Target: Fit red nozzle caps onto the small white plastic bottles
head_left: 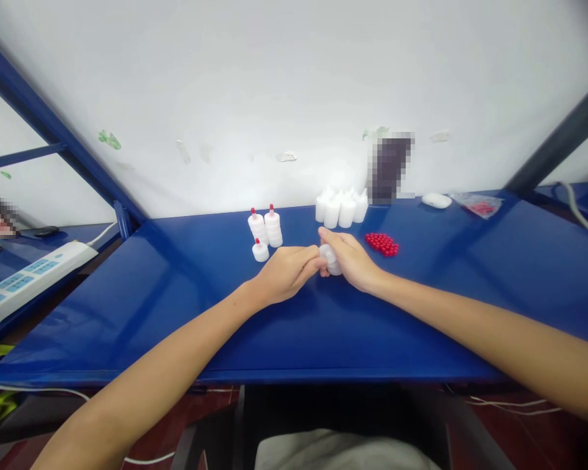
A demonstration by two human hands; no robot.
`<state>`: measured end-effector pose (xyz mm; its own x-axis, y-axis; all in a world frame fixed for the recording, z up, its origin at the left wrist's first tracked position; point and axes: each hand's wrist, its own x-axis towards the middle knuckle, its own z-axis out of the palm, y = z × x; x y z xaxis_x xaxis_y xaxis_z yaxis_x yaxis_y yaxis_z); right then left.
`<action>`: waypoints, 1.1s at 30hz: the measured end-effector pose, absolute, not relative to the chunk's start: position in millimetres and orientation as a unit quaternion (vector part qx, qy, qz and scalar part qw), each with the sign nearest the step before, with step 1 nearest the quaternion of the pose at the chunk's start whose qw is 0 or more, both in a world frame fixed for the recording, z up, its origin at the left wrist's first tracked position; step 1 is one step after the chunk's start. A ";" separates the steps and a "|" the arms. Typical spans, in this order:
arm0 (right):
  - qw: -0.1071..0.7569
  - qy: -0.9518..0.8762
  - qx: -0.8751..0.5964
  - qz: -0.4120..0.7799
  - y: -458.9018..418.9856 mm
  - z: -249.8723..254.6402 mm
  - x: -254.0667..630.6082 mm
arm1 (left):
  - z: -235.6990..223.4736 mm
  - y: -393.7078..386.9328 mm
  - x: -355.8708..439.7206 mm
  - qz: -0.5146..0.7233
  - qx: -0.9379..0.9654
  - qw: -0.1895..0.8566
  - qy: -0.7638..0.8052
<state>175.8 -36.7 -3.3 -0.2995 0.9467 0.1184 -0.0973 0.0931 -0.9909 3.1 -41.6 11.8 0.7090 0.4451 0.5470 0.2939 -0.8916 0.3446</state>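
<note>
My right hand (349,260) is wrapped round a small white plastic bottle (330,258) just above the blue table (421,313). My left hand (287,271) meets it from the left, its fingers pinched at the bottle's end; what they pinch is hidden. Behind my left hand stand three white bottles with red caps (265,230). Several uncapped white bottles (339,209) are grouped farther back, and a small pile of red caps (382,243) lies to the right of my right hand.
A white computer mouse (436,200) and a clear bag of red pieces (479,205) lie at the back right. A white power strip (24,277) sits on the left bench. Blue frame bars rise at both sides, with a white wall behind.
</note>
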 end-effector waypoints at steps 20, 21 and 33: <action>0.413 -0.702 -0.350 0.462 -45.3 4.8 178.9 | 8.1 -35.4 3.3 0.396 0.895 -0.091 0.184; 0.412 -0.711 -0.350 0.450 -45.5 5.0 178.9 | 7.6 -35.0 3.2 0.393 0.895 -0.103 0.183; 0.390 -0.760 -0.300 0.425 -46.8 5.3 180.5 | 11.1 -36.3 4.1 0.365 0.891 -0.226 0.147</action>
